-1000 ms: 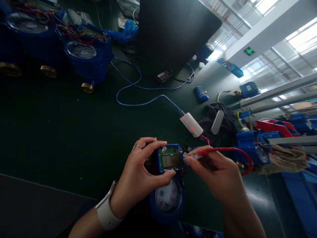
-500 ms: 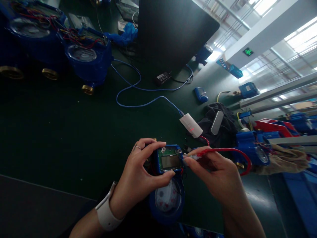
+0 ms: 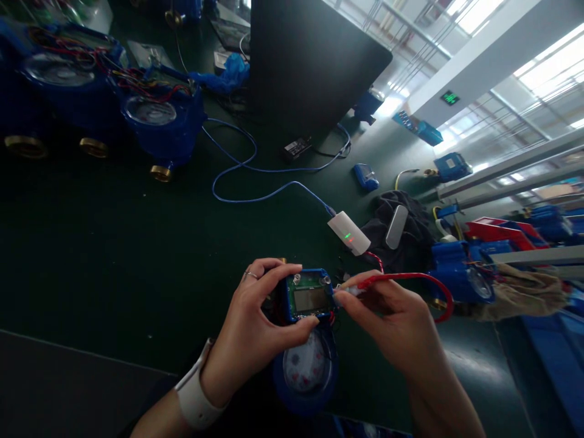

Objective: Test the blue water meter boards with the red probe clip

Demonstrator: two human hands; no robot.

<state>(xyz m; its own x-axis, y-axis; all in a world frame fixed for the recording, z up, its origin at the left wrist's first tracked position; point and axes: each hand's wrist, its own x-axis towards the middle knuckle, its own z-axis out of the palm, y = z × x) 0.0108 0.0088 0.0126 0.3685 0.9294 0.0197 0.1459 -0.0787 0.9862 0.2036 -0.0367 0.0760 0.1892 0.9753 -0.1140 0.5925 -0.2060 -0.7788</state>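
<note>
A ringed left hand (image 3: 255, 316) grips a small blue open-topped housing (image 3: 311, 295) between thumb and fingers, above the round clear-faced dial of a blue meter body (image 3: 305, 371) near the table edge. Inside the housing sits a green circuit board (image 3: 296, 283) with a grey rectangular display. At its side, the right hand (image 3: 387, 307) pinches the pale end of a red cable (image 3: 424, 277) — thumb and fingers closed on it.

Just beyond, a white oblong box (image 3: 349, 233) shows green and red lights, a thin blue cable (image 3: 269, 198) running from it across the dark green table (image 3: 114, 261). At upper left stand blue meters with brass fittings (image 3: 159, 128) — their open upper housings filled with red, yellow and dark wires (image 3: 150, 85). At right, a shallow red tray (image 3: 502, 231) lies among blue parts, its contents too blurred to tell.
</note>
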